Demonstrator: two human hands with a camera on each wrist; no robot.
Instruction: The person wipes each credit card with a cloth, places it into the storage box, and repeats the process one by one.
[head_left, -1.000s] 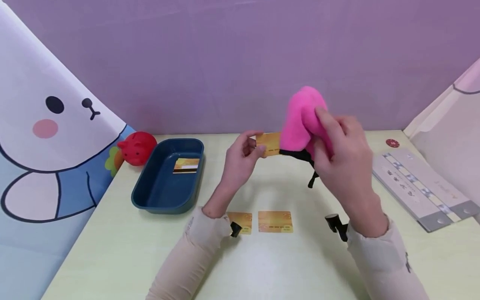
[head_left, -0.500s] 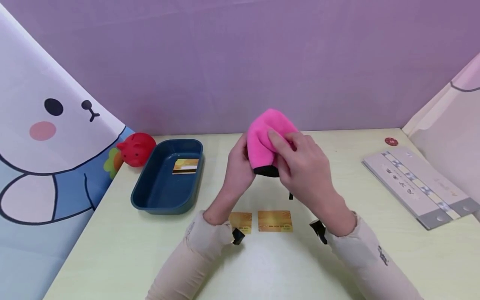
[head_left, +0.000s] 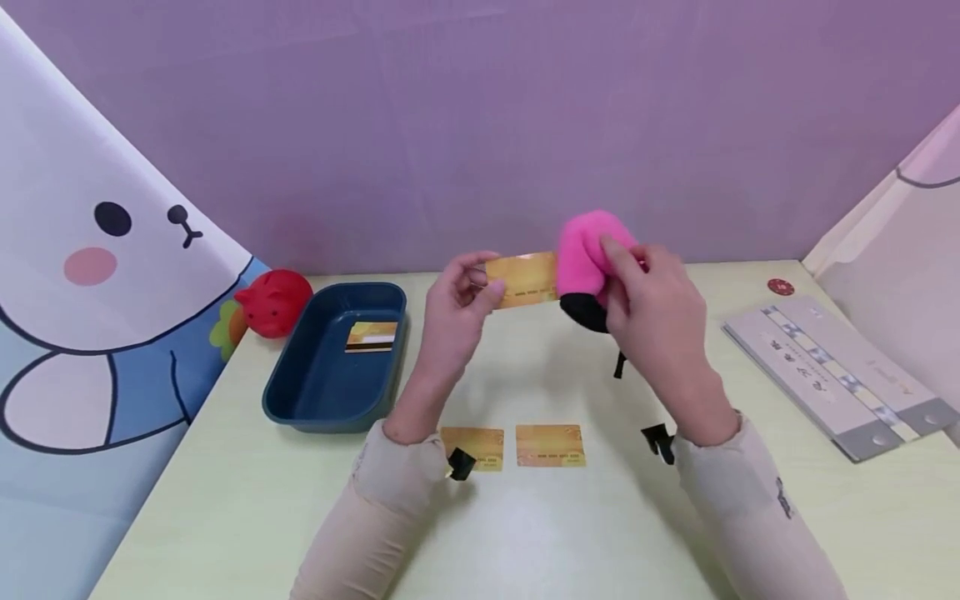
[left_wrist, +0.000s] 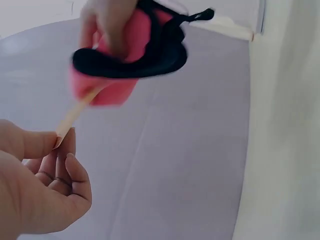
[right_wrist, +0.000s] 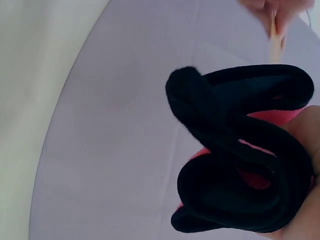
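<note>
My left hand (head_left: 453,321) pinches a gold bank card (head_left: 522,280) by its left end, between thumb and fingers, above the table. My right hand (head_left: 663,312) grips a folded pink fleece cloth (head_left: 585,250) with black trim and a thin black cord. The card's right end meets the cloth's left side in the head view. Edge-on in the left wrist view, the card (left_wrist: 75,114) runs up to the pink fabric. The black trim (right_wrist: 225,200) fills much of the right wrist view. Below, two more gold cards lie on the table, the right card (head_left: 551,446) fully visible, the left card (head_left: 482,446) partly behind my wrist.
At the left stands a blue tray (head_left: 322,400) with gold cards (head_left: 372,335) in it. Behind its left side sits a red piggy bank (head_left: 275,302). A grey folder (head_left: 832,375) and a red poker chip (head_left: 781,287) lie at the right.
The cloth moved left over the card and my left fingers, then back right, leaving the card's face in view again. My left hand has shifted slightly left with the card.
</note>
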